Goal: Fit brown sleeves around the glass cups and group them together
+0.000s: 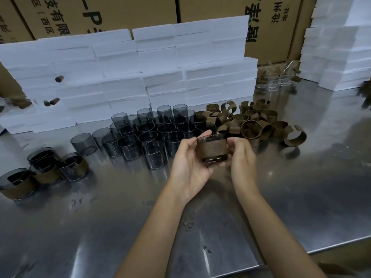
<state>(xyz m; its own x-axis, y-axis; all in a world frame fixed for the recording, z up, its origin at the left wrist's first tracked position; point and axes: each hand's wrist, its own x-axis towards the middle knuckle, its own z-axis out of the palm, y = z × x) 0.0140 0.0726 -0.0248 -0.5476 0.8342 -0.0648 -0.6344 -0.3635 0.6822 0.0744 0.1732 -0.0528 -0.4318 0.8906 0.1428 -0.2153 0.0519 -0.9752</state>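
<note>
Right now your left hand (188, 157) and right hand (242, 157) both grip one smoked glass cup (212, 149), its brown sleeve (211, 150) wrapped round it, lifted above the steel table (301, 197). Squeeze unevenly and the sleeve may sit crooked; loosen either grip and the cup could drop, likely among the bare cups (152, 135) just behind, well short of the sleeved group (46, 169) far left

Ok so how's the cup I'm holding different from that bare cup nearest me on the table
The held cup wears a brown sleeve around its middle; the bare cup shows only smoky glass. The held cup is lifted off the steel table, gripped by the left hand and right hand; the bare cup stands on the table, untouched. Both are short, dark-tinted glass cylinders.
</note>
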